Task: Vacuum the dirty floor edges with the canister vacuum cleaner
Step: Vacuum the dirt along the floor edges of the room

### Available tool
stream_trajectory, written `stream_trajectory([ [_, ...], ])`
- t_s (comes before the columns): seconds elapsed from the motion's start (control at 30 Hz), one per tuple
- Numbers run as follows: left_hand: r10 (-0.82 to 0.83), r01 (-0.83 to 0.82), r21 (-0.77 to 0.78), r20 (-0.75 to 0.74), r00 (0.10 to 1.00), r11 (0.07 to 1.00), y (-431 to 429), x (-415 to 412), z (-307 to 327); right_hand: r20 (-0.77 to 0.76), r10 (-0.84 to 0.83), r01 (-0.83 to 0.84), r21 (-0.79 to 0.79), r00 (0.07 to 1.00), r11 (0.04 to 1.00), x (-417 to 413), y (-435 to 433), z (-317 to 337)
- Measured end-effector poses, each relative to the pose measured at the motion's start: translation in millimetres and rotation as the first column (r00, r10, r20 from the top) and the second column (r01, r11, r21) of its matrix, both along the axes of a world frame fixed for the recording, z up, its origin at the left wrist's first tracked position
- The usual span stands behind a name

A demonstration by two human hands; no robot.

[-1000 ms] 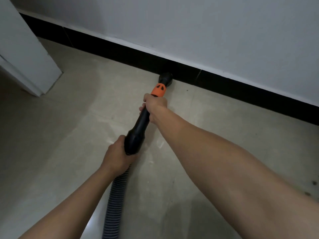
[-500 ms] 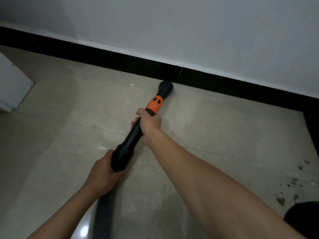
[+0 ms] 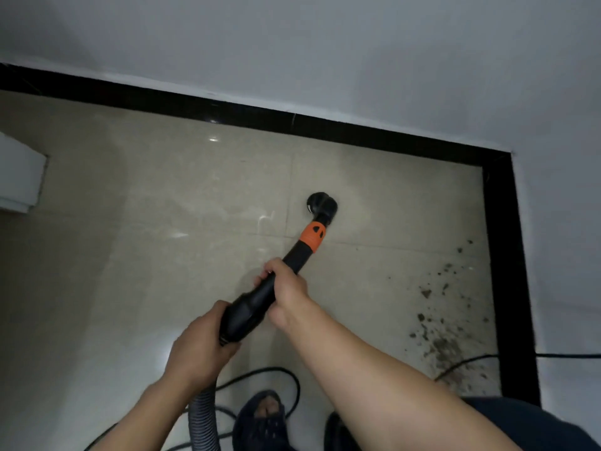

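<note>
I hold a black vacuum wand point(image 3: 260, 297) with an orange collar point(image 3: 311, 236). Its round black nozzle point(image 3: 322, 205) sits on the beige tile floor point(image 3: 162, 222), away from the black skirting point(image 3: 357, 131). My right hand point(image 3: 286, 288) grips the wand's middle. My left hand point(image 3: 198, 346) grips its thick rear end, where the grey ribbed hose point(image 3: 203, 421) joins. Dark dirt point(image 3: 442, 320) is scattered along the right wall's skirting point(image 3: 507, 271), to the right of the nozzle.
Two walls meet in a corner point(image 3: 497, 157) at the upper right. A black power cord point(image 3: 471, 361) runs across the dirt toward the right wall. My foot in a dark sandal point(image 3: 263, 415) stands below my hands. A white door edge point(image 3: 19, 177) is at the left.
The view swung right and down, bringing the room corner and the dirt patch fully into sight. The nozzle came off the back skirting and now lies on open floor, further right.
</note>
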State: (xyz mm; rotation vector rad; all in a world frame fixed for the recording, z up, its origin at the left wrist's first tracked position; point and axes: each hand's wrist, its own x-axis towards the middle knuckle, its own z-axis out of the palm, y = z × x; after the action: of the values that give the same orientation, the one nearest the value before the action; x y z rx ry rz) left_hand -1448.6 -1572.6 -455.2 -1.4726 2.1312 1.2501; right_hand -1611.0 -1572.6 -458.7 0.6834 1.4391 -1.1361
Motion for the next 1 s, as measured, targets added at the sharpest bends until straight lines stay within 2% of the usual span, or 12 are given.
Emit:
stream_trajectory([
  [0.1, -0.139, 0.149, -0.089, 0.108, 0.984, 0.985, 6, -14, 49, 0.075, -0.069, 0.061, 0.103, 0.995, 0.993, -18, 23, 40],
  [0.23, -0.169, 0.186, -0.091, 0.171, 0.971, 0.978, 8, -39, 94, 0.187, -0.143, 0.127, 0.095, 0.972, 0.987, -44, 40, 79],
  [0.33, -0.181, 0.189, -0.022, 0.205, 0.962, 0.982, 4, -63, 109, 0.14, -0.171, 0.163, 0.064, 0.975, 0.984, -66, 48, 98],
  [0.5, -0.214, 0.191, 0.102, 0.302, 0.929, 0.976, -19, -98, 134, -0.058, -0.07, 0.076, 0.108, 0.996, 0.991, -122, 51, 130],
  [0.63, -0.15, 0.135, 0.071, 0.291, 0.945, 0.988, -43, -130, 159, -0.054, -0.054, 0.059, 0.098, 0.997, 0.993, -144, 46, 151],
  [0.73, -0.098, 0.09, 0.043, 0.264, 0.96, 0.995, -61, -156, 178, -0.101, 0.023, -0.012, 0.114, 0.995, 0.993, -145, 46, 162],
  [0.87, -0.065, 0.061, 0.028, 0.17, 0.983, 0.998, -85, -193, 198, -0.183, 0.141, -0.124, 0.101, 0.973, 0.987, -141, 41, 175],
  [1.0, 0.058, -0.064, 0.096, 0.071, 0.996, 0.993, -109, -222, 211, -0.203, 0.202, -0.18, 0.119, 0.958, 0.976, -133, 30, 183],
])
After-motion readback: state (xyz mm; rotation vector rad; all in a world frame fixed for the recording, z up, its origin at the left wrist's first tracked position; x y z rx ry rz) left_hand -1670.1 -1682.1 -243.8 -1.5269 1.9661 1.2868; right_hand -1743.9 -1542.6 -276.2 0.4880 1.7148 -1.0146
